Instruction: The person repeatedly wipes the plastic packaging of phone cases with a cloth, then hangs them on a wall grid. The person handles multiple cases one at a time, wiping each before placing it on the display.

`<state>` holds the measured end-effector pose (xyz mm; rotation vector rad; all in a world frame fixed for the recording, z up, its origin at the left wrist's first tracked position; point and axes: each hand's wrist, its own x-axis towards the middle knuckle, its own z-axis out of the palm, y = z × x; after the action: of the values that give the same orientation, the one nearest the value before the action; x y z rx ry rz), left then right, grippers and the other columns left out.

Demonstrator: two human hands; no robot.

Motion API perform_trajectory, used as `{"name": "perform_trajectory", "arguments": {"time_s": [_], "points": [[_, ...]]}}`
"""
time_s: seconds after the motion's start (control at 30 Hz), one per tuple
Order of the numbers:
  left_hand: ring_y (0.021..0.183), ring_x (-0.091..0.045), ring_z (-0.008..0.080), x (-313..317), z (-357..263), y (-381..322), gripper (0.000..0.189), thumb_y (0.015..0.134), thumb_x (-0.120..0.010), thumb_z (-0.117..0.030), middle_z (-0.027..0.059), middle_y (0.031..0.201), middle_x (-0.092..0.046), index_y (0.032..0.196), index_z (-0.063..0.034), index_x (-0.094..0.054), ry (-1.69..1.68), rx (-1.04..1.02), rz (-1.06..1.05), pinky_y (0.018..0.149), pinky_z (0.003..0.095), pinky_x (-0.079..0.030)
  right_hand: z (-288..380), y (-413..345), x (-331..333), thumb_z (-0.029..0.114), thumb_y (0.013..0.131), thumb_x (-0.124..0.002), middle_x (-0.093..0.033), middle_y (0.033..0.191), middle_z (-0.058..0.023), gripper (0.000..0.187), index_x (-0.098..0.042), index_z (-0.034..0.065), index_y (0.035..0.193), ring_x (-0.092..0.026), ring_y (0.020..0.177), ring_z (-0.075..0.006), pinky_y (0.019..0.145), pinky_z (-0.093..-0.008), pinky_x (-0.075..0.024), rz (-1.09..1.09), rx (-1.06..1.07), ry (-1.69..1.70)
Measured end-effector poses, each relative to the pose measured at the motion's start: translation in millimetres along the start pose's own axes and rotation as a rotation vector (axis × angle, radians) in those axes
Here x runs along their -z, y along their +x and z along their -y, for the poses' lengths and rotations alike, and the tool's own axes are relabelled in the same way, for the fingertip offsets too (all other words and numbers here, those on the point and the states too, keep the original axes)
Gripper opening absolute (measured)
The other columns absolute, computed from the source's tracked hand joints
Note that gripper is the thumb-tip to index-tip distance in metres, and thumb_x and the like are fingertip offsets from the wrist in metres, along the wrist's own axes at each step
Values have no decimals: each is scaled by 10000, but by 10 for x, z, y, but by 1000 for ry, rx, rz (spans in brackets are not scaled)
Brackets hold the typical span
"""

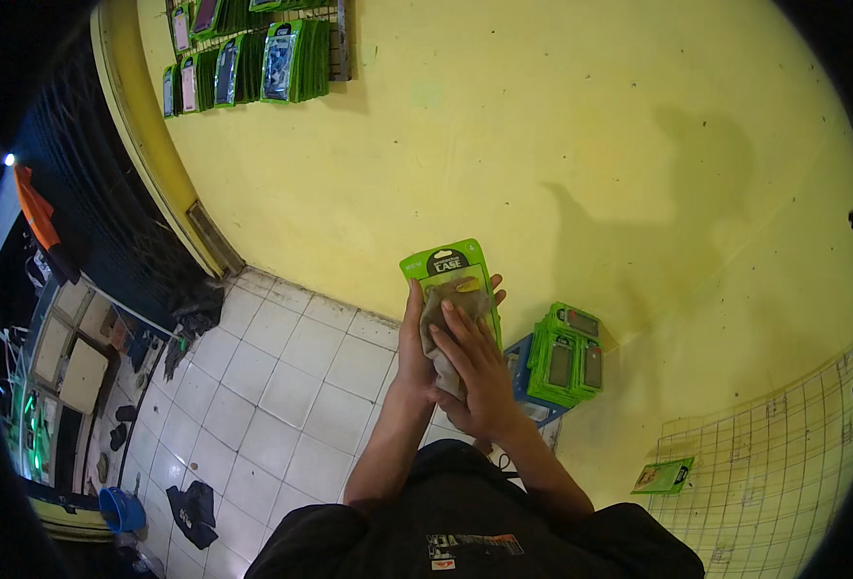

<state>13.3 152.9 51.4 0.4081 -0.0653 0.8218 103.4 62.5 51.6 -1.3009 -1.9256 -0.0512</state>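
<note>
A green phone case package with a hanging hole lies upright across my left hand, whose fingers curl round its far edge. My right hand presses a crumpled grey-brown cloth flat against the front of the package. The cloth covers most of the pack's window, so its contents are largely hidden.
Stacked green case packages fill a blue crate by the yellow wall. More packs hang on a wall rack. A wire grid holds one pack. A blue bucket and black bag stand on the tiles.
</note>
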Motion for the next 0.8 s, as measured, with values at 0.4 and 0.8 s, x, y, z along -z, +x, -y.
{"name": "perform_trajectory", "arguments": {"time_s": [0.4, 0.8], "points": [[1470, -441, 399, 78, -156, -142, 903, 1042, -345, -742, 278, 1637, -375, 1648, -75, -289, -76, 24, -88, 1163, 548, -433, 21, -340, -74, 187, 921, -748, -538, 1543, -207, 518, -598, 26, 1390, -503, 1440, -420, 1192, -542, -400, -78, 89, 55], [1150, -680, 311, 303, 80, -107, 472, 941, -607, -80, 155, 1253, -678, 1399, -7, -520, 172, -149, -446, 1024, 458, -559, -91, -452, 242, 372, 1071, -618, -683, 1322, -108, 503, -553, 40, 1443, -706, 1119, -229, 919, -385, -599, -707, -1055, 1573]]}}
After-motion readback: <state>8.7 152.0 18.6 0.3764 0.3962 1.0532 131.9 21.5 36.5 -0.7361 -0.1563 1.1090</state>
